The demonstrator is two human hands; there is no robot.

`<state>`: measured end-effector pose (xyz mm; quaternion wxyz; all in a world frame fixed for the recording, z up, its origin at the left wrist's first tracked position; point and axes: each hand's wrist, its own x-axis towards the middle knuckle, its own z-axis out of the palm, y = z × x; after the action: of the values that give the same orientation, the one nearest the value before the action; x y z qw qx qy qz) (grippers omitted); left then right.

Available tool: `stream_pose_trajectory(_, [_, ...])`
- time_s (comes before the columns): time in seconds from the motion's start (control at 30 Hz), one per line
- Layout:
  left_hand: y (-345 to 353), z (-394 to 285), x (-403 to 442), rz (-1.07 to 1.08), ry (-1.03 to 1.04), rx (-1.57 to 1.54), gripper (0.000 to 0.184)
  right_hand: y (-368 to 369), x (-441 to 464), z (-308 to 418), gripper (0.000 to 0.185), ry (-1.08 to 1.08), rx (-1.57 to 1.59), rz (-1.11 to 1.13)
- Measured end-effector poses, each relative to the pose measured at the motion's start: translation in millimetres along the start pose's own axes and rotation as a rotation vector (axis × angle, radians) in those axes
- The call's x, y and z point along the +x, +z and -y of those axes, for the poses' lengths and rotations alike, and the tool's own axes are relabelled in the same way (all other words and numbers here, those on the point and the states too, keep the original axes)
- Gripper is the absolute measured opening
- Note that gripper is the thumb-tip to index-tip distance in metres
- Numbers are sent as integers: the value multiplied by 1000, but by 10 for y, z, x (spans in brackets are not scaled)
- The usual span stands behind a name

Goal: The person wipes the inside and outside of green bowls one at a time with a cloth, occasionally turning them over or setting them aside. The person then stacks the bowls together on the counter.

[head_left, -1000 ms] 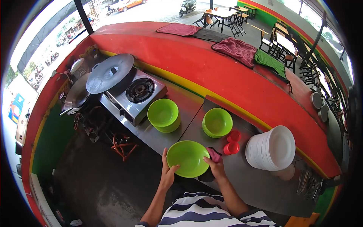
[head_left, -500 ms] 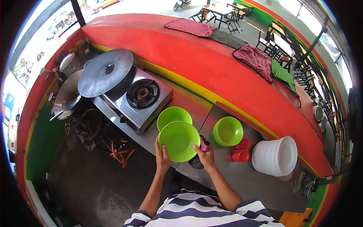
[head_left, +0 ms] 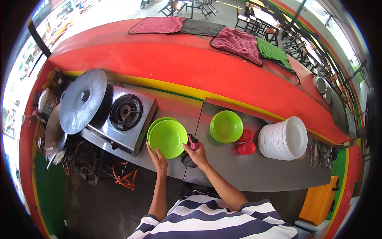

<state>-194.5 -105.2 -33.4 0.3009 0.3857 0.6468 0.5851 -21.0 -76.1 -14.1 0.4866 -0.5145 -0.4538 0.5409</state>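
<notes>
A light-green bowl (head_left: 169,138) is between my two hands over the steel counter, its inside facing up. My left hand (head_left: 159,161) grips its lower left side, fingers partly under it. My right hand (head_left: 197,154) pinches the right rim with the thumb on top. A second green bowl (head_left: 152,126) shows only as a rim behind the held one; whether the two touch, I cannot tell. Beside my right hand lies a pink and black object (head_left: 193,142), partly hidden by the fingers. Further right stands a stack of green bowls (head_left: 227,126).
A gas stove (head_left: 125,113) stands left of the bowls, a large round metal lid or pan (head_left: 84,99) beyond it. Red cups (head_left: 246,148), stacked white plates (head_left: 292,138) and cutlery (head_left: 319,154) are at right. A red wall (head_left: 167,59) with cloths runs behind the counter (head_left: 254,173).
The held bowl has moved over the second bowl, which is now mostly covered. My hands moved with it. The view has turned to the right.
</notes>
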Motion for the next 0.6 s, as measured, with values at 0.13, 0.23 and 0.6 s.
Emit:
stream_pose_trajectory(0.13, [35, 18, -65, -40, -26, 135, 60, -93, -114, 97, 19, -4, 117, 0])
stream_pose_trajectory(0.23, [133, -62, -113, -177, 16, 279, 61, -281, -256, 204, 18, 53, 246, -24])
stream_pose_trajectory(0.6, [1373, -640, -502, 368, 196, 85, 49, -1758, -99, -292, 17, 222, 569, -838])
